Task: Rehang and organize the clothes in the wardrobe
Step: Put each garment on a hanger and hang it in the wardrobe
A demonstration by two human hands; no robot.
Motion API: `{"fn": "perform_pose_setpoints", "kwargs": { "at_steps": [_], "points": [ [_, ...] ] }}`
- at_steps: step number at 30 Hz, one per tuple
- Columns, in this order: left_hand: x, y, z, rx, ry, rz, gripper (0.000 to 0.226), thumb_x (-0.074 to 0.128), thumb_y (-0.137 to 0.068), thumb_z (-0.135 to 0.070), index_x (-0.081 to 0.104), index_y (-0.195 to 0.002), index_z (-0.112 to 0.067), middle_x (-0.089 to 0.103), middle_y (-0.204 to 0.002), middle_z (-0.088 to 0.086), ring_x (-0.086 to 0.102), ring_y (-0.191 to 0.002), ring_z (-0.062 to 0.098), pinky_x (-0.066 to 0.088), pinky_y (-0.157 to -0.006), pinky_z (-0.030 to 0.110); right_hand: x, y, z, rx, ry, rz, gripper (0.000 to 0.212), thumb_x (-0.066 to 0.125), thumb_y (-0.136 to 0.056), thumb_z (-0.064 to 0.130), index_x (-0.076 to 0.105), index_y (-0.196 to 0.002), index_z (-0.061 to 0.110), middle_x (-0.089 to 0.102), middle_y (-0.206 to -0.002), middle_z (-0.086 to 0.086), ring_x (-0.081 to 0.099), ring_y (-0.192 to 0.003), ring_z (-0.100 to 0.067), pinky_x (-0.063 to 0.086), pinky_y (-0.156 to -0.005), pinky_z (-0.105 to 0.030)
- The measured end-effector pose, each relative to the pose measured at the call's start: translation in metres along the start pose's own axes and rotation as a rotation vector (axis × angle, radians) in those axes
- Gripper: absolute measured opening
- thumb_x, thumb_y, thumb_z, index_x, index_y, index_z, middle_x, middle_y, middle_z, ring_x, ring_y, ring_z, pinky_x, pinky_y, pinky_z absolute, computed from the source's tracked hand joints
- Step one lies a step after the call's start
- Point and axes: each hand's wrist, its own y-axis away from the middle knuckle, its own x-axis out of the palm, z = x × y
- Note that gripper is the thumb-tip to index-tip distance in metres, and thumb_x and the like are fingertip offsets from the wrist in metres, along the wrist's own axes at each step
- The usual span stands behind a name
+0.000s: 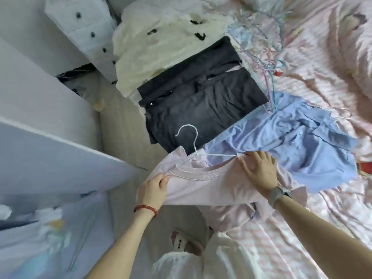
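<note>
A pale pink top (203,188) lies over the bed's edge with a white wire hanger (193,143) partly inside its neck; the hook sticks up over the black clothes. My left hand (154,189) grips the top's left shoulder. My right hand (259,169) lies on the right shoulder, fingers pinching the fabric at the hanger's right end. A blue shirt (291,143) lies spread just right of the top. Folded black garments (203,101) and a cream garment (161,43) lie farther along the bed's edge.
White wardrobe doors (50,154) stand open on the left, with a white drawer unit (84,27) behind. A tangle of coloured wire hangers (265,55) lies on the pink striped bedding (322,67). A slipper (185,244) is on the floor below.
</note>
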Motion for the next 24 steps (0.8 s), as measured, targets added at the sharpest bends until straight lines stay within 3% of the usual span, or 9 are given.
{"fn": "perform_pose_setpoints", "kwargs": {
  "at_steps": [3, 5, 8, 12, 15, 18, 20, 22, 24],
  "points": [
    [-0.041, 0.026, 0.056, -0.149, 0.038, -0.194, 0.045, 0.040, -0.086, -0.043, 0.058, -0.070, -0.006, 0.064, -0.075, 0.021, 0.057, -0.069, 0.036, 0.041, -0.060, 0.035, 0.021, -0.001, 0.066, -0.220, 0.021, 0.075, 0.056, 0.035, -0.079, 0.056, 0.066, -0.092, 0.011, 0.061, -0.085, -0.011, 0.057, -0.087, -0.034, 0.037, -0.080, -0.041],
    [-0.073, 0.044, 0.093, -0.199, 0.058, -0.346, 0.046, 0.041, -0.082, -0.040, 0.054, -0.059, -0.003, 0.060, -0.062, 0.022, 0.055, -0.057, 0.034, 0.034, -0.054, 0.030, 0.040, 0.005, 0.112, -0.402, 0.014, 0.109, 0.048, 0.042, -0.079, 0.050, 0.066, -0.083, 0.008, 0.060, -0.076, -0.011, 0.060, -0.075, -0.034, 0.043, -0.070, -0.036],
    [-0.113, 0.071, 0.153, -0.231, -0.039, -0.479, 0.039, 0.045, -0.080, -0.026, 0.051, -0.049, -0.002, 0.053, -0.045, 0.021, 0.050, -0.040, 0.035, 0.035, -0.046, 0.028, 0.065, 0.020, 0.182, -0.596, -0.057, 0.214, 0.037, 0.050, -0.080, 0.042, 0.060, -0.072, 0.007, 0.056, -0.068, -0.010, 0.058, -0.067, -0.032, 0.034, -0.063, -0.030],
    [-0.148, 0.116, 0.232, -0.378, -0.003, -0.601, 0.050, 0.037, -0.081, -0.036, 0.054, -0.052, 0.000, 0.053, -0.047, 0.023, 0.052, -0.046, 0.038, 0.045, -0.050, 0.039, 0.098, 0.046, 0.266, -0.855, -0.075, 0.246, 0.036, 0.040, -0.085, 0.039, 0.061, -0.079, 0.011, 0.058, -0.072, -0.005, 0.056, -0.073, -0.023, 0.038, -0.062, -0.026],
    [-0.175, 0.154, 0.275, -0.500, -0.048, -0.712, 0.047, 0.039, -0.080, -0.033, 0.060, -0.055, 0.000, 0.057, -0.051, 0.023, 0.055, -0.050, 0.039, 0.045, -0.058, 0.041, 0.115, 0.072, 0.324, -1.067, -0.095, 0.223, 0.023, 0.042, -0.084, 0.032, 0.057, -0.078, 0.015, 0.057, -0.069, -0.002, 0.056, -0.067, -0.021, 0.040, -0.058, -0.025],
    [-0.202, 0.194, 0.310, -0.654, -0.073, -0.895, 0.045, 0.039, -0.084, -0.033, 0.065, -0.066, -0.001, 0.062, -0.065, 0.021, 0.058, -0.071, 0.039, 0.037, -0.082, 0.045, 0.124, 0.105, 0.383, -1.230, -0.168, 0.229, 0.024, 0.042, -0.084, 0.029, 0.060, -0.078, 0.014, 0.058, -0.069, -0.001, 0.052, -0.068, -0.017, 0.042, -0.056, -0.026],
    [-0.223, 0.219, 0.326, -0.801, 0.016, -0.991, 0.032, 0.047, -0.090, -0.025, 0.066, -0.079, -0.002, 0.064, -0.084, 0.019, 0.053, -0.098, 0.037, 0.017, -0.104, 0.043, 0.125, 0.126, 0.426, -1.307, -0.246, 0.274, 0.025, 0.040, -0.086, 0.029, 0.060, -0.082, 0.014, 0.059, -0.072, 0.000, 0.050, -0.070, -0.012, 0.040, -0.054, -0.023],
    [-0.246, 0.242, 0.342, -0.909, 0.053, -1.088, 0.019, 0.052, -0.090, -0.016, 0.066, -0.085, -0.004, 0.063, -0.098, 0.016, 0.045, -0.114, 0.031, 0.004, -0.110, 0.044, 0.125, 0.146, 0.470, -1.397, -0.307, 0.299, 0.026, 0.040, -0.087, 0.030, 0.061, -0.085, 0.015, 0.062, -0.073, 0.002, 0.051, -0.073, -0.012, 0.036, -0.053, -0.020],
    [-0.270, 0.264, 0.357, -0.982, 0.061, -1.159, 0.019, 0.052, -0.091, -0.018, 0.066, -0.090, -0.006, 0.061, -0.107, 0.014, 0.038, -0.122, 0.028, 0.002, -0.110, 0.046, 0.124, 0.166, 0.513, -1.478, -0.352, 0.317, 0.031, 0.038, -0.088, 0.033, 0.063, -0.085, 0.014, 0.066, -0.074, 0.002, 0.059, -0.069, -0.014, 0.040, -0.054, -0.022]
  ]
}}
